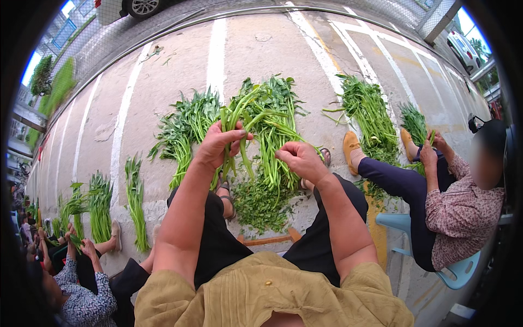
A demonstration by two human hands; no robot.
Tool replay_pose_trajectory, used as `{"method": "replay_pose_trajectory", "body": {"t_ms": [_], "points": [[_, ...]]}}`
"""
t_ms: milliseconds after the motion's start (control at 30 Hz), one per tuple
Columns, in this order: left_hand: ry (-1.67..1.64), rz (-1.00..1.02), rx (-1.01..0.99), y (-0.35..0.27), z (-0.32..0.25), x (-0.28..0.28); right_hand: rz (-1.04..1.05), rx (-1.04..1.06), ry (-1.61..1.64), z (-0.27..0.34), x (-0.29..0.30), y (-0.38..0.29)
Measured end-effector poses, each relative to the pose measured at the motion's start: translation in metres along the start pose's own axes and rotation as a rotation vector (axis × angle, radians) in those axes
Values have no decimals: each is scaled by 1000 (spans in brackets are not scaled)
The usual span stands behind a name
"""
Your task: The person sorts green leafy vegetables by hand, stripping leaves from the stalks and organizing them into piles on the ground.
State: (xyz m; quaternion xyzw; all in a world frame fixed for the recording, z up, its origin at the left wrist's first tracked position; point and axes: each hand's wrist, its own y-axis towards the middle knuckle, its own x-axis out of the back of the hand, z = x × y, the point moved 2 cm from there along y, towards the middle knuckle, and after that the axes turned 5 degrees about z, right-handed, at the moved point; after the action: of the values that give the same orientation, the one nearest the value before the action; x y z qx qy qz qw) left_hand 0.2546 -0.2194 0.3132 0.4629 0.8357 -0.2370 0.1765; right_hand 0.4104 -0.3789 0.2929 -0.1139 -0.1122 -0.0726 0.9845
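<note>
My left hand (pixel 224 144) grips a small bunch of leafy greens (pixel 238 107) with long pale-green stems, probably water spinach. Some stems bend over and hang below the fingers. To its right, my right hand (pixel 303 160) has thumb and forefinger pinched together, with no stem visible between them. Beneath that hand lies a large pile of the same greens (pixel 269 151), stems towards me and leaves away. Another pile of greens (pixel 186 131) rests on the ground left of my left hand. Torn leaf scraps (pixel 261 210) are heaped between my feet.
A wooden stool's rail (pixel 269 240) shows between my legs. On the right, a person sits on a blue plastic stool (pixel 457 269) beside another pile of greens (pixel 369 114). More people sit at left near upright-looking bundles (pixel 101 208). White lines mark the concrete ground (pixel 175 61).
</note>
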Motion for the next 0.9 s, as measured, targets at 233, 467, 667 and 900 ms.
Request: {"method": "replay_pose_trajectory", "body": {"t_ms": [233,467,667,900], "points": [[22,-42,-35,-11,6,-30,-81,-69,590,8,18,-4],[-319,-90,-84,-35,22,-19,-100,-63,758,-5,21,-17],[-572,98,-139,-37,16,1,-341,-84,771,-34,52,-16],[-549,54,-137,-19,7,-10,-492,-211,564,-80,63,53]]}}
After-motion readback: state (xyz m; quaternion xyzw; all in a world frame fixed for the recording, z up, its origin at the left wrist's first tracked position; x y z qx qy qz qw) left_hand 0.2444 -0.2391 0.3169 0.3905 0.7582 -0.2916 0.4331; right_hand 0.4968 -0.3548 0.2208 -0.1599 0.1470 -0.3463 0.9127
